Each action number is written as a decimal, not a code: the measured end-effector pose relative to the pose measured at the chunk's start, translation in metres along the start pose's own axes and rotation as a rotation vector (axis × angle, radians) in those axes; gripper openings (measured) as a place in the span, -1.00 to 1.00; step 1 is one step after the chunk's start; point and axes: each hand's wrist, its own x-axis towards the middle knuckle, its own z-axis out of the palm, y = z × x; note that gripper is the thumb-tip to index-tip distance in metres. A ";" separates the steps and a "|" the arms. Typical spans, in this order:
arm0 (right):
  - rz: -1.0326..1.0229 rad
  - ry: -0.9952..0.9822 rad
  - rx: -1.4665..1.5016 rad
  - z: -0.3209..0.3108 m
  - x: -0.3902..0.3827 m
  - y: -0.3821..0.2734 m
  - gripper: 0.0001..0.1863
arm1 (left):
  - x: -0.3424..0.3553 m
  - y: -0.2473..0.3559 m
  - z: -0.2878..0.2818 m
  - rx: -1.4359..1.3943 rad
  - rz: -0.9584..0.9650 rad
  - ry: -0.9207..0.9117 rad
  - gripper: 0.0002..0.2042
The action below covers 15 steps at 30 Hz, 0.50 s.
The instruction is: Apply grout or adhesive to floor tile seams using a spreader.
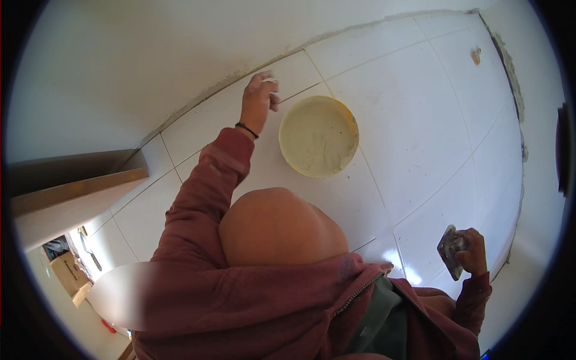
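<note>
My left hand (259, 101) is raised near the foot of the wall, left of a round bucket (354, 123) with a yellow inner rim. Its fingers are curled and slightly blurred, with a bit of something white at them that I cannot make out. Pale grey-green paste (315, 135) fills the bucket, its surface uneven. At the lower right, my right hand (473, 251) grips a flat grey trowel (451, 252) smeared with dried paste. The trowel is held above the tiles, well away from the bucket.
White floor tiles (414, 114) run up to the wall (150, 54), whose base has a rough mortar edge. A brown-edged door (84, 191) stands at the left, with a cardboard box (69, 270) beyond it. A small crumpled scrap (476, 56) lies at the far right.
</note>
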 end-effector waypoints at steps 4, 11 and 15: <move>0.030 0.000 0.026 0.001 -0.002 0.002 -0.53 | 0.033 -0.033 -0.018 0.203 -0.251 0.179 -0.23; 0.097 -0.023 0.059 0.000 -0.002 0.000 -0.52 | 0.066 -0.053 0.000 0.150 -0.147 0.249 -0.13; 0.065 -0.062 0.003 0.000 0.001 0.001 -0.52 | 0.077 -0.046 0.026 0.117 -0.180 0.086 -0.18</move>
